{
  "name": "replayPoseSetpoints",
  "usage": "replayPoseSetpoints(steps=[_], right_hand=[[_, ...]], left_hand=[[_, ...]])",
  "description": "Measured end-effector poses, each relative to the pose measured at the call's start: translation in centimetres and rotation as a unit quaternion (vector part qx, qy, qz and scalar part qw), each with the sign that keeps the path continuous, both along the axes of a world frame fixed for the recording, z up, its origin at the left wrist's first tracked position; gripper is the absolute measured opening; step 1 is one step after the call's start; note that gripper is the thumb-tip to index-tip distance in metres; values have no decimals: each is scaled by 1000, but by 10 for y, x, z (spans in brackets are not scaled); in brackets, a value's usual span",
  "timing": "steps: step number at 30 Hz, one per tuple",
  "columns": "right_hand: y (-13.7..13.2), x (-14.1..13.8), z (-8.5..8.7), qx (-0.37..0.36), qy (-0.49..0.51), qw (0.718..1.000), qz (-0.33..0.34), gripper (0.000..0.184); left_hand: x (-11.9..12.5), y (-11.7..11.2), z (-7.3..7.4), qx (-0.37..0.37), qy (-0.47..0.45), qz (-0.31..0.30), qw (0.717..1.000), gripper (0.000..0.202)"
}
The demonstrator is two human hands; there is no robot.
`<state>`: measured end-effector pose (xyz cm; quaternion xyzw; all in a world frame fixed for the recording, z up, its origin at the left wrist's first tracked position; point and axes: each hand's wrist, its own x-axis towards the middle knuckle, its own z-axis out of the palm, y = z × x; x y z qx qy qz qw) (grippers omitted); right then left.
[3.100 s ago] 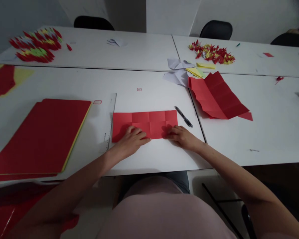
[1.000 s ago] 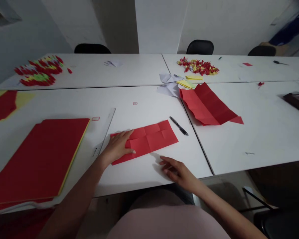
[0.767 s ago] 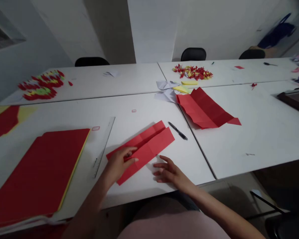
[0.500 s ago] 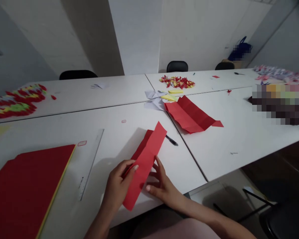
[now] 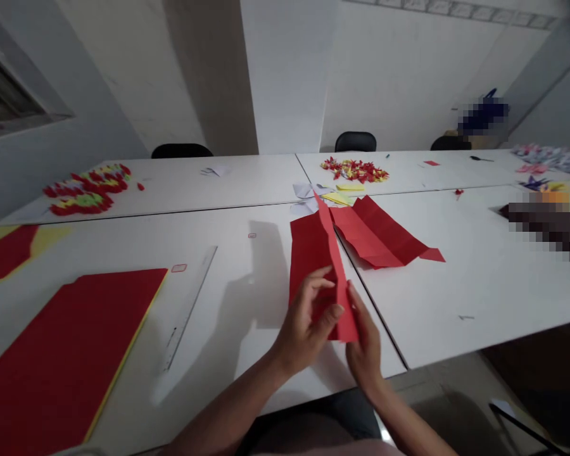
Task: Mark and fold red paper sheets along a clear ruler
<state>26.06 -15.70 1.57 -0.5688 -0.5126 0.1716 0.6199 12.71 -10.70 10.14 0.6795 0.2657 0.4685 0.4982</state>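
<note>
A sheet of red paper (image 5: 311,253) with a lengthwise fold stands up off the table between my hands, its narrow folded strip facing me. My left hand (image 5: 306,320) grips it from the left near the lower end, thumb on the strip and fingers curled inside the fold. My right hand (image 5: 365,345) holds the same lower end from the right, its fingers along the strip's outer side. Just beyond lies another red sheet (image 5: 375,234), creased in several places and partly opened out. The pen seen earlier is hidden.
A clear ruler (image 5: 190,310) and a stack of red paper (image 5: 76,354) with yellow beneath lie to the left. Folded red and yellow pieces (image 5: 356,170) are heaped at the back, beside white and yellow scraps (image 5: 306,193). A table seam (image 5: 384,332) runs to my right.
The red paper has been turned more upright and spread wider at its fold, and it sits further right. Both hands moved right with it, and the right hand closed onto the paper.
</note>
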Motion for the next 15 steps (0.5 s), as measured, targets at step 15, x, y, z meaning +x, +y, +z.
replayPoseSetpoints(steps=[15], right_hand=[[102,187,-8,13,334,924,-183,39]], left_hand=[[-309,58,-47,69,300,616,725,36]])
